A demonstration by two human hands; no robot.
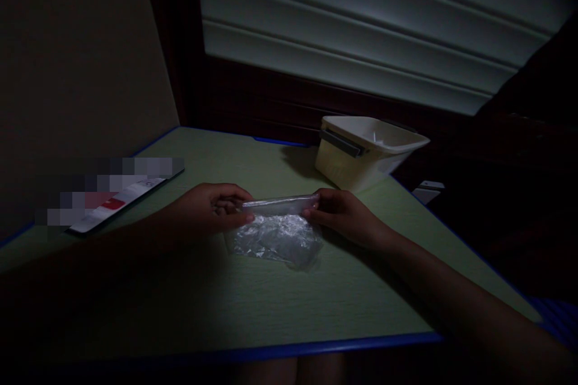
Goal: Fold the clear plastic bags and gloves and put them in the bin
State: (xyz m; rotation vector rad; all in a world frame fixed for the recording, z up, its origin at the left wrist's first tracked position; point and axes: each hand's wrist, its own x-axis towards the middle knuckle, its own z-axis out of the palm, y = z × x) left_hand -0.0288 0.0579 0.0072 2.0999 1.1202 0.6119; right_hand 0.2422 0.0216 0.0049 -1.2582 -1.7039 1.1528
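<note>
A clear, crinkled plastic bag (277, 239) lies over the middle of the green table (253, 307), its far edge folded or raised into a narrow strip. My left hand (223, 207) pinches the left end of that strip between thumb and fingers. At the right end, my right hand (332, 210) grips the same strip, thumb nearest me. The lower part of the bag spreads toward me, shiny and wrinkled. Whether anything is inside the bag cannot be made out in the dim light.
A cream plastic bin (350, 162) with a grey handle stands at the table's back right edge, something pale inside. A flat packet with a red patch (112, 203), partly blurred out, lies at the left. Behind the table is a slatted panel (316, 24).
</note>
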